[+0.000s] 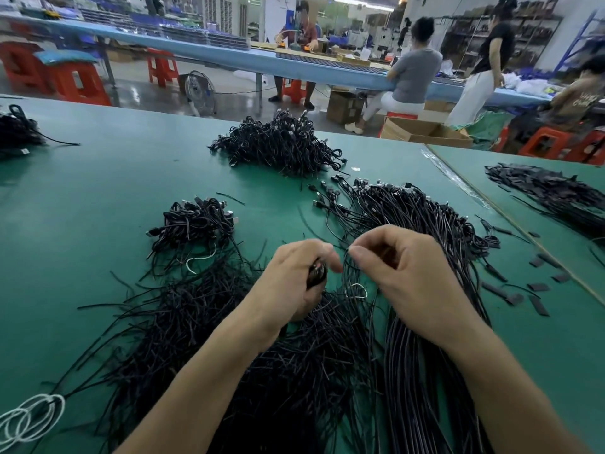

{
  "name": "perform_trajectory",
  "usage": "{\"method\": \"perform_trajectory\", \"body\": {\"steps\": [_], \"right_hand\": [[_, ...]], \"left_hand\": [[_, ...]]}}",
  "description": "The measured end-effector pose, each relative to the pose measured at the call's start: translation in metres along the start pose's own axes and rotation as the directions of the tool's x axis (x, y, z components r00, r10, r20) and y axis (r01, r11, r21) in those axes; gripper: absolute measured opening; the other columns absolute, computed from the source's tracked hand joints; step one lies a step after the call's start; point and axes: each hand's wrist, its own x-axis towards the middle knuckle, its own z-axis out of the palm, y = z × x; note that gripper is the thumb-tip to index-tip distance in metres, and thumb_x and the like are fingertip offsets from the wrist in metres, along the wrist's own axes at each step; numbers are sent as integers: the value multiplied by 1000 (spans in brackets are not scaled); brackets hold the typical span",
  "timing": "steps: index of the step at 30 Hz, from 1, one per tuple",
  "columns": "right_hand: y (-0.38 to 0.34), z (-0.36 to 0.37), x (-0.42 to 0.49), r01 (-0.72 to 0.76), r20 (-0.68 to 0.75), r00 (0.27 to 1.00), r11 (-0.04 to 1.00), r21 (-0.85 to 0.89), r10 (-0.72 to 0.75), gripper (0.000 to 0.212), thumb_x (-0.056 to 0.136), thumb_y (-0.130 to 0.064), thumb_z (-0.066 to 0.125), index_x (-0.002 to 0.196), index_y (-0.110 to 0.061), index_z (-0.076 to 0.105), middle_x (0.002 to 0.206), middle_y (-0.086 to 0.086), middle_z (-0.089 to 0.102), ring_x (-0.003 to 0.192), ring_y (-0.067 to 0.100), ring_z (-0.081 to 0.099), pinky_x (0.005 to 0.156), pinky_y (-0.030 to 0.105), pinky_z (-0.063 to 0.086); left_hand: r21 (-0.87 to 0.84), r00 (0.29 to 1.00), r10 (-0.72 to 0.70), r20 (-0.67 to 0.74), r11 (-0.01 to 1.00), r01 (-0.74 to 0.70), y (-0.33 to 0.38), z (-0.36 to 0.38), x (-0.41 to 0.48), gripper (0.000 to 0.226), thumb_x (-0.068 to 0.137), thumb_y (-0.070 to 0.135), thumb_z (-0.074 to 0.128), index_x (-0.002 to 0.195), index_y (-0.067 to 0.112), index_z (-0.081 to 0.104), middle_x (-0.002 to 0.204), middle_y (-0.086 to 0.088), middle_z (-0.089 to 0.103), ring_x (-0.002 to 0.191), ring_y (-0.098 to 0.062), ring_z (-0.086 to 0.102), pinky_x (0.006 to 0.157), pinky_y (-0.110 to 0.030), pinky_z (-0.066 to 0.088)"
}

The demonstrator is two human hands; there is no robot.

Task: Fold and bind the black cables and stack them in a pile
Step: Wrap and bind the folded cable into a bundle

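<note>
The table (98, 191) is covered in a smooth, matt green sheet. The black cables (409, 224) are sheathed in faintly glossy plastic. At one o'clock, a box (422, 131) is made of matt brown cardboard.

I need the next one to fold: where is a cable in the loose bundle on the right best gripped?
Probably by a plug end at the far left edge of the loose cables, from above: there the plugs fan out singly on the table, while nearer they lie packed.
</note>
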Motion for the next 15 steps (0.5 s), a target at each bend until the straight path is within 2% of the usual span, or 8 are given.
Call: {"method": "perform_trajectory", "body": {"steps": [1,3,5,7,10,15], "right_hand": [[-3,5,-1,42,6,999,998,-54,-42,8,93,-23,68,85,-22,69,69,-6,63,59,-1,53,56,13,43],[-8,10,-3,148,25,989,962,-228,-146,5,94,-21,66,89,-20,68,81,-14,59,73,0,54,68,12,41],[-14,12,-5,267,47,962,893,-361,-269,5,95,-18,63,92,-17,67,88,-11,57,79,2,51,74,16,41],[-19,13,-7,356,84,929,813,-460,-359,10,95,-18,59,93,-13,67,89,-4,58,83,11,53,77,23,45],[-19,18,-11,448,171,884,680,-581,-436,3,94,-11,65,93,-11,68,88,0,59,81,18,53,77,34,52],[-15,27,-13,529,237,821,536,-658,-519,5,90,-9,70,92,-12,66,89,2,59,81,21,54,74,35,50]], "left_hand": [[-16,1000,18,7,1000,-18,1,1,0,31,93,36,46,91,9,60,38,8,37,31,-3,28,34,-15,24],[-44,998,57,-23,997,-58,0,3,0,41,88,40,48,100,1,55,39,9,40,31,0,32,35,-10,27],[-72,990,122,-67,989,-127,-1,4,1,40,96,41,47,101,3,60,41,8,37,32,-5,28,35,-16,26],[-94,981,149,-128,982,-162,-3,3,3,39,104,39,44,94,10,68,42,4,35,32,-10,24,39,-16,23],[-159,972,113,-206,976,-147,-5,2,6,44,102,41,46,78,18,75,42,2,39,31,-9,25,38,-14,23],[-193,968,43,-246,977,-93,-6,4,5,59,103,44,44,59,18,71,41,3,34,31,-7,22,36,-15,21]]}}
